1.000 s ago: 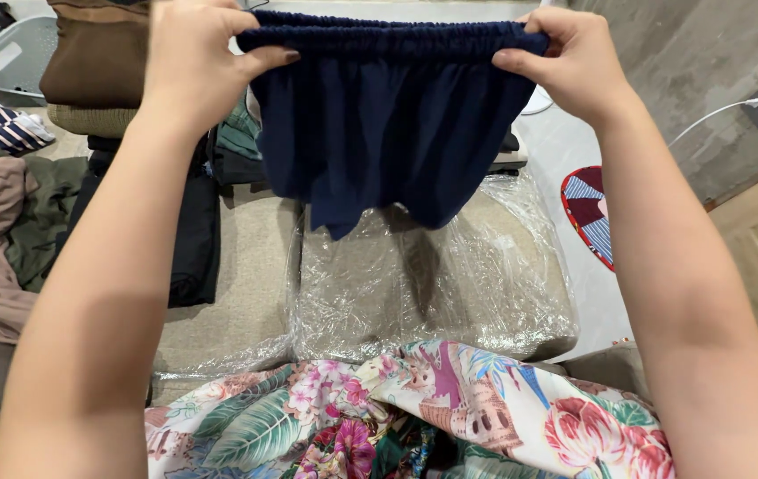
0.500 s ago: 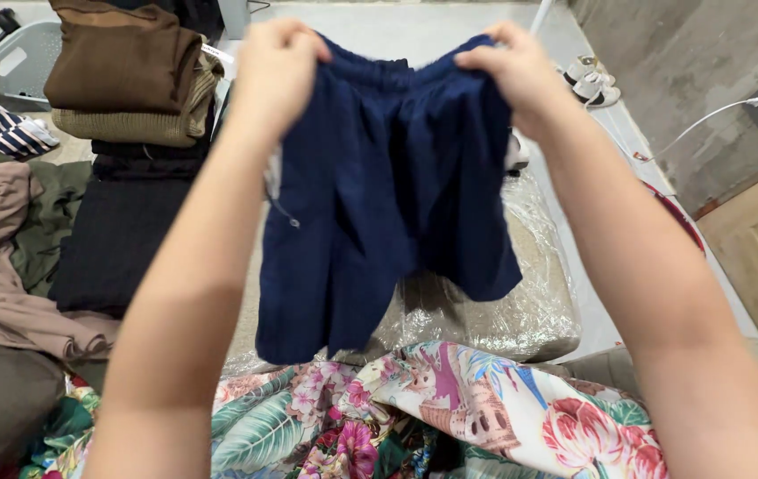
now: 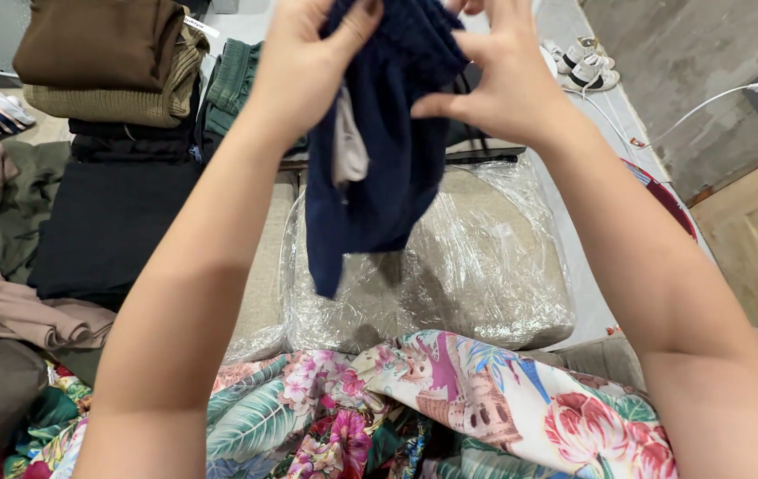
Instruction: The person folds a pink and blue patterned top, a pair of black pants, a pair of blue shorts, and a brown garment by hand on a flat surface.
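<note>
Left hand and right hand clutch navy shorts hanging lengthwise, legs downward.

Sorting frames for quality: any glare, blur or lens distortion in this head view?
Head view: glare glints on the plastic-wrapped cushion; navy shorts throw a soft shadow onto it; both hands slightly motion-soft; wide-angle stretch enlarges the forearms near the bottom edge.
</note>
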